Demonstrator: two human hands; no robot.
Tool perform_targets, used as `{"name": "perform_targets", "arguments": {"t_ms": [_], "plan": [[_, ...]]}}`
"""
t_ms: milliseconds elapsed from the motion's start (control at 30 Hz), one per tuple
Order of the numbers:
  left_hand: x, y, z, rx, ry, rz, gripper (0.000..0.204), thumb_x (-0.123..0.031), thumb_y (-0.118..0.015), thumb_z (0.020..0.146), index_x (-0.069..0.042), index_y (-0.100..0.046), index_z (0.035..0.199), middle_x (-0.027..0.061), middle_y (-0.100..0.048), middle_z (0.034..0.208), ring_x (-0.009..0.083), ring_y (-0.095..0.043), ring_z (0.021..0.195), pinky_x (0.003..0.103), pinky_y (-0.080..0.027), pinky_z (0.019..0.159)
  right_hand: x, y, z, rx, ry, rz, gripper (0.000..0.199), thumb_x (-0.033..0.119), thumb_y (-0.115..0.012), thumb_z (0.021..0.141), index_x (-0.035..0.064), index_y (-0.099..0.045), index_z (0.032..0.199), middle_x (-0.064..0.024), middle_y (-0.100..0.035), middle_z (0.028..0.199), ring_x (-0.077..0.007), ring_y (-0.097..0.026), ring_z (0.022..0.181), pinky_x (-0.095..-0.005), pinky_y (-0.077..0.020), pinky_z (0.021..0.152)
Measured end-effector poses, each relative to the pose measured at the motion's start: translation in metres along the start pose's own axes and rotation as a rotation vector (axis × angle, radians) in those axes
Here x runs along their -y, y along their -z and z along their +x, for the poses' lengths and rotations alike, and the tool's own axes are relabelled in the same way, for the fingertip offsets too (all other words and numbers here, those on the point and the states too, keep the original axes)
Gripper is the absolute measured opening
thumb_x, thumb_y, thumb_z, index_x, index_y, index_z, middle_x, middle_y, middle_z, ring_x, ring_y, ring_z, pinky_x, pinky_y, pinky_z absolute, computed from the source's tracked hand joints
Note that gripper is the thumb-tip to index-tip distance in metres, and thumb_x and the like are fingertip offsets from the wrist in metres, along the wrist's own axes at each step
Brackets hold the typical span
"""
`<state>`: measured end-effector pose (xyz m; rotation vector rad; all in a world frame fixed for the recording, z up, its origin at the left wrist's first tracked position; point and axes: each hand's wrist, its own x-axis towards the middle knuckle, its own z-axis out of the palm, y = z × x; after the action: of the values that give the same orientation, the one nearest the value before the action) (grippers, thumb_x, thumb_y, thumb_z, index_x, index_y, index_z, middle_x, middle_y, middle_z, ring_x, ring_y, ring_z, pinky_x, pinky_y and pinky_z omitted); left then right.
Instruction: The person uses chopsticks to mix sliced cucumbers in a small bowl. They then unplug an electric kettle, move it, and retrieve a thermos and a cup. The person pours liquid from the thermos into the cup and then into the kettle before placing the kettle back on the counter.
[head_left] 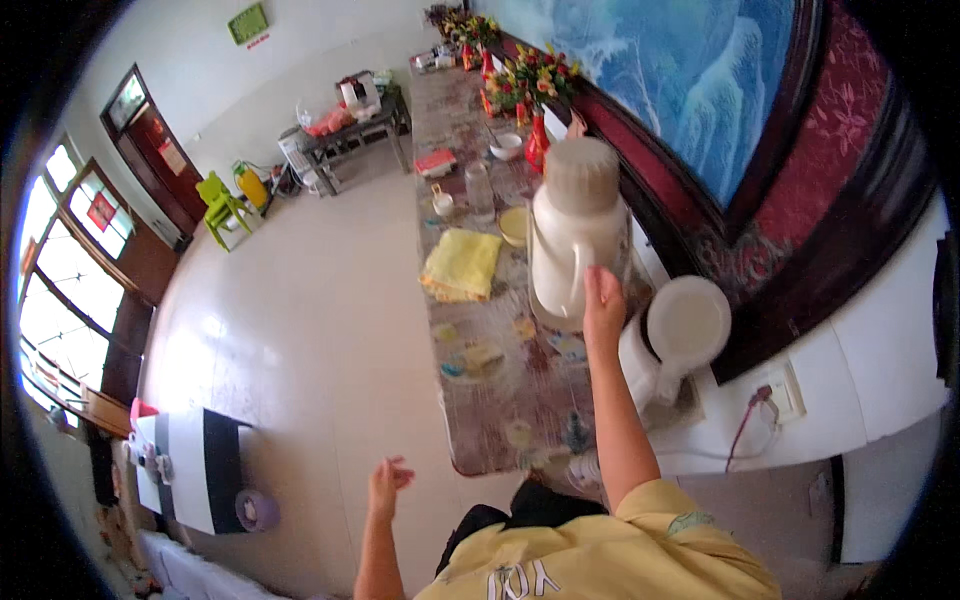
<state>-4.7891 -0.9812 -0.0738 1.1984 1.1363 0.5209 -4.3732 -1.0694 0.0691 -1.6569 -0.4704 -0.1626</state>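
Observation:
My right hand [603, 305] is closed round the handle of a cream-white vacuum flask [570, 245] with a ribbed beige cap. The flask stands upright, or nearly so, over the right side of the long table [490, 400]; whether its base touches the tabletop I cannot tell. Close to my right wrist is a white lidded jug [688, 325], its handle toward me. To the left of the table, above the floor, hangs my left hand [385, 488], holding nothing, its fingers loosely bent and apart.
On the table lie a folded yellow cloth [462, 264], a yellowish bowl [514, 227], a clear glass jar [480, 193], a small white cup [442, 203] and a white bowl [507, 147]. Flower vases [537, 140] stand behind. A plugged cord [748, 420] hangs at the right wall.

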Motion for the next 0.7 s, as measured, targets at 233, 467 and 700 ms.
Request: {"name": "perform_targets", "arguments": {"t_ms": [233,467,700], "plan": [[0.042,0.056,-0.001,-0.035,0.309,0.054,0.041,-0.033,-0.032,0.090,0.001,-0.054,0.097,0.0113,-0.061,0.071,0.0170,-0.059,0.064,0.027,-0.047,0.060,-0.044,-0.065,0.025,-0.235,-0.131,0.276,0.030,0.031,-0.062,0.074,0.0016,-0.056,0.076,0.0007,-0.049,0.061,-0.0075,-0.041,0.049,-0.0224,-0.0327,0.047],[-0.049,0.106,0.125,0.211,0.155,0.128,0.040,-0.034,-0.035,0.089,-0.001,-0.053,0.103,0.0090,-0.060,0.081,0.0147,-0.057,0.075,0.027,-0.046,0.069,-0.005,-0.043,-0.005,-0.438,-0.351,0.082,0.055,0.039,-0.066,0.065,-0.0074,-0.055,0.093,-0.0158,-0.058,0.090,-0.0245,-0.055,0.076,-0.0353,-0.0433,0.067],[-0.287,-0.049,0.166,0.935,-0.768,0.309,0.061,-0.024,-0.062,0.075,-0.006,-0.032,0.125,0.0087,-0.039,0.122,0.0190,-0.036,0.114,0.033,-0.029,0.094,0.085,-0.012,-0.117,-0.595,-0.317,0.440,0.032,0.013,-0.060,0.069,-0.0033,-0.049,0.094,-0.0073,-0.054,0.079,-0.0137,-0.052,0.065,-0.0252,-0.0417,0.056]]}}
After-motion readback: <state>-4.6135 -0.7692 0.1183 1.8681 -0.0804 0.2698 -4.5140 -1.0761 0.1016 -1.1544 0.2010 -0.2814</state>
